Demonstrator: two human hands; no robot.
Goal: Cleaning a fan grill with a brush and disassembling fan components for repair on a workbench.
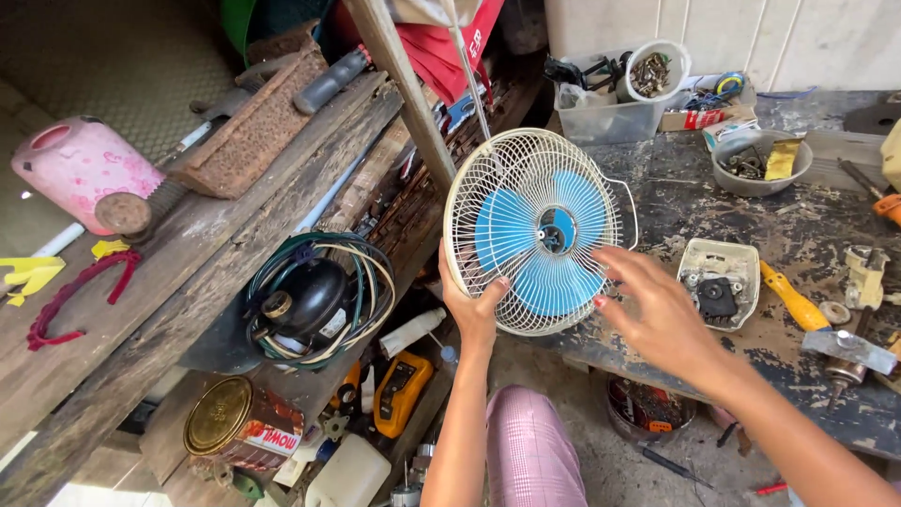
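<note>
— While the dark bench (751, 216) takes the whole right side, where is the fan?
— The fan (535, 230), with a cream wire cage and blue blades, stands on its edge at the bench's left end, facing the camera.
— Which hand has it?
— The left hand (472, 305) holds the cage rim at the lower left; its grip is closed on the wires.
— And the other one?
— The right hand (657, 305) has its fingers spread wide, at the cage's lower right. It holds nothing. A cream motor housing (718, 282) lies on the bench just beside it.
</note>
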